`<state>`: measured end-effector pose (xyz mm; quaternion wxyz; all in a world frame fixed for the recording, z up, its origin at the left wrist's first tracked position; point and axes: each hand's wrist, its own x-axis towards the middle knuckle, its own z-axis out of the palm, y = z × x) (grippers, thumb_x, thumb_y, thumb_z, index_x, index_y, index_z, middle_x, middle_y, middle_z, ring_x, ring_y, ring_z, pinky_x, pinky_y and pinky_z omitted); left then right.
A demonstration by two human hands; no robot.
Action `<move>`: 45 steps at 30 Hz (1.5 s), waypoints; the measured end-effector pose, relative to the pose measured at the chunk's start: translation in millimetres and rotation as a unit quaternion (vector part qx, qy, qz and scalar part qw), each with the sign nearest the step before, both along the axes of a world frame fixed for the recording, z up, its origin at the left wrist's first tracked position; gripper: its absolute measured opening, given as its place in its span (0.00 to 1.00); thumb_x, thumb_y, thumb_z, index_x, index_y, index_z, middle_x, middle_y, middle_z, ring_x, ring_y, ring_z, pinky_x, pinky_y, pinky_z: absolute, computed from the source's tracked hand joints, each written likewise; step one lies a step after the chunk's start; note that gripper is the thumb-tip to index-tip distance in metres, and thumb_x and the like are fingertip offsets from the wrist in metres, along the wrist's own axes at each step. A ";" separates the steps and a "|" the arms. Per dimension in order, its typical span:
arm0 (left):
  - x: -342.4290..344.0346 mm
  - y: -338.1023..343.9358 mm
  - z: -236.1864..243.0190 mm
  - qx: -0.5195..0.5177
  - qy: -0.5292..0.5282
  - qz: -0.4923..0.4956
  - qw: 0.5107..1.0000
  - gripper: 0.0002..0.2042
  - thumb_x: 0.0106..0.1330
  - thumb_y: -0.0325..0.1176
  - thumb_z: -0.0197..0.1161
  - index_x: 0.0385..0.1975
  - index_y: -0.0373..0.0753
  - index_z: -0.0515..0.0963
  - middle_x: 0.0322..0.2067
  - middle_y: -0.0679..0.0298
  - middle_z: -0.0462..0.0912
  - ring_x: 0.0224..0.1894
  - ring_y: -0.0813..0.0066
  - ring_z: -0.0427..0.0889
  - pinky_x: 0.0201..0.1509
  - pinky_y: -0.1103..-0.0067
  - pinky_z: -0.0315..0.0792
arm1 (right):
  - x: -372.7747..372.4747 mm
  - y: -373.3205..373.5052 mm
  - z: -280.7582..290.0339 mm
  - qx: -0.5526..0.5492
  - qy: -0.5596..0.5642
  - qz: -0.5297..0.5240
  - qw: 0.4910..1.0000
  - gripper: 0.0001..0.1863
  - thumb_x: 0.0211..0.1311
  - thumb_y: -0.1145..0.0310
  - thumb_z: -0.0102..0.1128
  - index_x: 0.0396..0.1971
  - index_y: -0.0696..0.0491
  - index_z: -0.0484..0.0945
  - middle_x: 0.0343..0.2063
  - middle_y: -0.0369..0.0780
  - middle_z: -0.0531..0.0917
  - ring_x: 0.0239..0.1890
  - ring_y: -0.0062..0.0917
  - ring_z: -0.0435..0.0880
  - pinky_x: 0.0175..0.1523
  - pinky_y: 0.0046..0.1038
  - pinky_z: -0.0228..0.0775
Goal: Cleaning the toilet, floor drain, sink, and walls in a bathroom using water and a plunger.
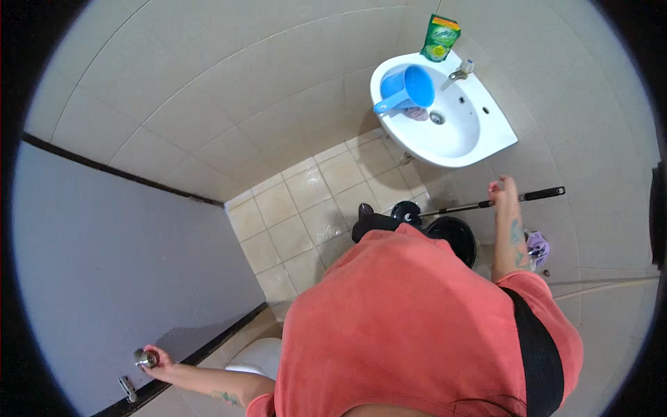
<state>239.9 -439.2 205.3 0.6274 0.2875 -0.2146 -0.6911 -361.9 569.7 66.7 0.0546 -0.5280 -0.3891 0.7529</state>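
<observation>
At the lower left of the head view, my left hand [154,360] is closed round a round metal knob [144,358] on the grey door [118,257], above a small metal latch [128,389]. My right hand [504,189] is at the right, below the sink, with its fingers loosely curled and apart, nothing visible in them. Its wrist lies over the long handle of a mop [545,193] in this view; whether they touch I cannot tell. That handle runs down leftward to a dark round head [405,213] beside a black bucket [462,243], partly hidden by my pink shirt.
A white sink [486,132] with a tap [462,74] holds a blue dipper [410,87]; a green pouch [440,38] stands on its back rim. A white toilet [257,358] is partly hidden at the lower left. A purple cloth [538,247] is right of the bucket, on the wet-looking tiled floor [278,215].
</observation>
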 end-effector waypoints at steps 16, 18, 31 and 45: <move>-173.1 90.8 -25.2 0.065 -0.038 0.201 0.977 0.29 0.66 0.57 0.46 0.33 0.31 0.77 0.33 0.50 0.82 0.34 0.58 0.82 0.42 0.65 0.80 | -262.5 -126.1 113.3 0.655 0.049 0.308 0.688 0.47 0.46 0.44 0.71 0.58 0.63 0.65 0.53 0.55 0.72 0.57 0.45 0.74 0.60 0.38 0.69; -219.7 172.3 -25.3 0.057 -0.027 0.247 0.967 0.31 0.66 0.60 0.44 0.34 0.31 0.77 0.33 0.50 0.82 0.35 0.58 0.82 0.42 0.65 0.80 | -292.6 -132.0 114.6 0.637 0.006 0.374 0.674 0.42 0.51 0.41 0.66 0.56 0.61 0.69 0.52 0.52 0.74 0.54 0.44 0.77 0.58 0.40 0.70; -618.9 454.8 -23.6 -0.339 -0.442 -0.444 0.702 0.21 0.69 0.41 0.58 0.56 0.36 0.70 0.50 0.56 0.78 0.52 0.65 0.76 0.57 0.71 0.69 | -279.9 -121.8 108.2 0.814 0.191 0.340 0.431 0.25 0.57 0.71 0.57 0.58 0.48 0.74 0.51 0.46 0.76 0.52 0.44 0.75 0.56 0.39 0.68; -752.5 605.2 -0.3 -0.579 -0.494 -0.585 0.280 0.35 0.63 0.30 0.63 0.68 0.38 0.54 0.51 0.41 0.76 0.55 0.44 0.76 0.57 0.66 0.71 | -162.0 -187.5 26.6 0.540 0.109 0.621 0.557 0.10 0.56 0.68 0.55 0.32 0.56 0.82 0.33 0.48 0.83 0.37 0.44 0.84 0.45 0.44 0.75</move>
